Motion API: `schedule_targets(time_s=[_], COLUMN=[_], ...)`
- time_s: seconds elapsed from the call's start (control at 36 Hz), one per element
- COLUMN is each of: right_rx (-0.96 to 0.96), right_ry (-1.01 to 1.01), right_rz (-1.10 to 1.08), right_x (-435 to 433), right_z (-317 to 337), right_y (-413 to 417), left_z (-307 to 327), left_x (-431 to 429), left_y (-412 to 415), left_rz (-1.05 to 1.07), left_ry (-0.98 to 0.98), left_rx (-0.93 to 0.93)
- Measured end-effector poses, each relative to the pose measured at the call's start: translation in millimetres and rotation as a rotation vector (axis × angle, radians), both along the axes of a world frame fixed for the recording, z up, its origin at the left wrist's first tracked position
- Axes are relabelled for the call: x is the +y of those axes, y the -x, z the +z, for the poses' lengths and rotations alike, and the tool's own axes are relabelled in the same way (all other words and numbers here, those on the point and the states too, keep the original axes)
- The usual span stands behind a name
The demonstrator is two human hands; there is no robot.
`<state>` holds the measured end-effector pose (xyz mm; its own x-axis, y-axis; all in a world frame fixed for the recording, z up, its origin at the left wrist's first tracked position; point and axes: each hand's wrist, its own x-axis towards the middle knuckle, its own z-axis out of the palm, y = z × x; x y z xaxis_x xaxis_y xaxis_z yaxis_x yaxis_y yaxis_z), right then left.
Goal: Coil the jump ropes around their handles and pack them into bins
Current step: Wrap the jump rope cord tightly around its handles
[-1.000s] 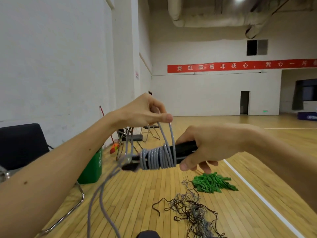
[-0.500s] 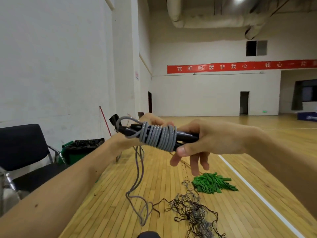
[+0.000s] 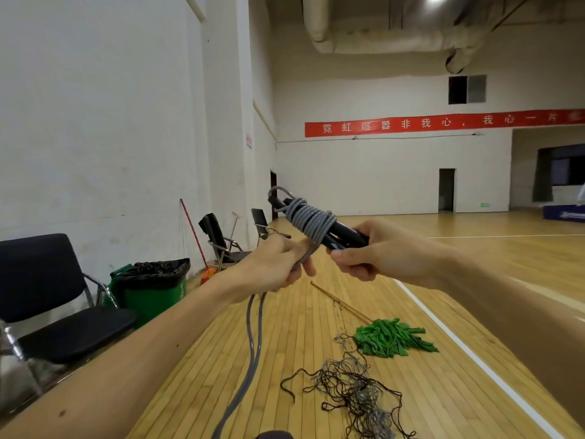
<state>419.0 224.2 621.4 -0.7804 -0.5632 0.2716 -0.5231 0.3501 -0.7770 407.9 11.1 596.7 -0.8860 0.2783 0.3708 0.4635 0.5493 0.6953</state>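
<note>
Above left hand, handles aslant up-left.

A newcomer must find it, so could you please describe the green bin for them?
Follow the white left-hand wall down to the wooden floor. Between the black padded chair and the red-handled broom stands the green plastic bin, the only thing lined with a black bag.

We see a grey jump rope wound on black handles. Below us, a plank-striped honey-yellow wood floor carries a white line, a green mop head and a black-and-grey tangle of cords. A red banner bears white characters; a green bin has a black liner.
</note>
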Motion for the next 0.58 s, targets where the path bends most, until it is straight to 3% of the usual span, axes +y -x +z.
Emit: schedule_targets(time_s=[0.17, 0.31, 0.39, 0.5, 0.58], right_rx=[0.135, 0.117, 0.143, 0.216, 0.218], right_ry=[0.064, 0.243, 0.267, 0.024, -0.042], right_rz=[-0.221, -0.340, -0.446, -0.523, -0.555], right_x=[3, 9, 19, 23, 27], right_z=[-9, -10, -10, -22, -25], right_y=[23, 37, 47, 54, 57], left_z=[-4, -8, -9, 2, 10], left_x=[8, 8, 13, 16, 11], left_y=[-8, -14, -21, -25, -25], left_rz=[-0.187, -0.273, -0.256, -0.115, 0.028], left_ry=[-0.222, -0.190, -0.038, 0.187, 0.413], left_rx=[-0.356, -0.489, -0.378, -0.179, 0.024])
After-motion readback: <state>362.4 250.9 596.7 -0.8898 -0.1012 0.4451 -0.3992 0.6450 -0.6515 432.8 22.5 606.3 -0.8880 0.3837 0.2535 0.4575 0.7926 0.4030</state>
